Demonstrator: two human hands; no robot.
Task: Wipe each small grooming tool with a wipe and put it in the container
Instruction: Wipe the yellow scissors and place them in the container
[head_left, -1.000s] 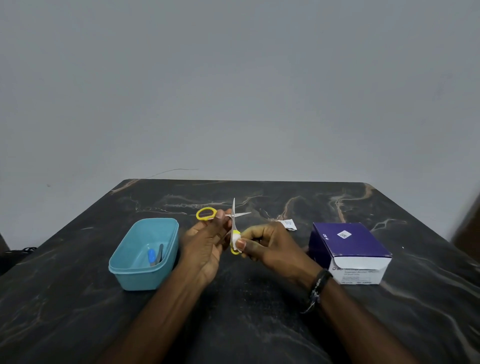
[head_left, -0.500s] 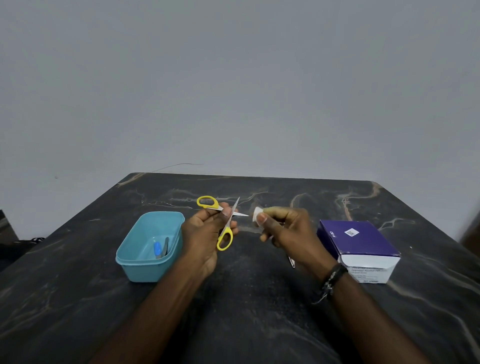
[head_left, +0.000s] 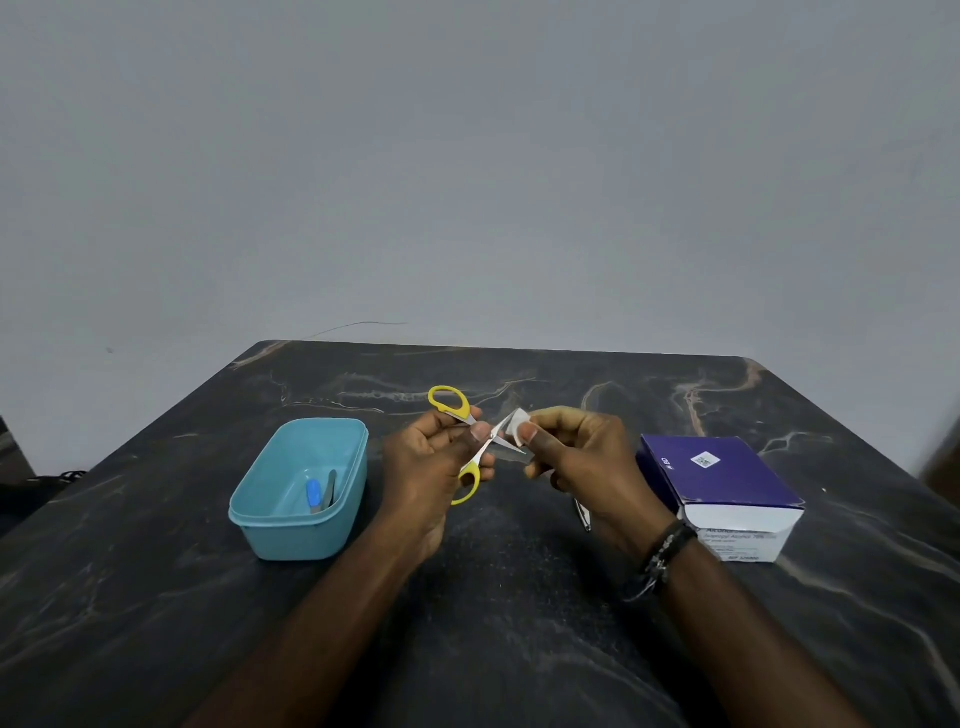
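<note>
Head view, left hand (head_left: 431, 462) gripping open scissors (head_left: 470, 447); right hand (head_left: 582, 457) pinching wipe (head_left: 518, 422) at blade

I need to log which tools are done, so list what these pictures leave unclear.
- Head view: the small metal tool on the dark marble table is mostly hidden by the right hand; its type is unclear.
- Two slim tools in the teal plastic container are too small to identify.
- Print on the purple and white cardboard box is blurred.
- The left hand covers the yellow-handled scissors' pivot.
</note>
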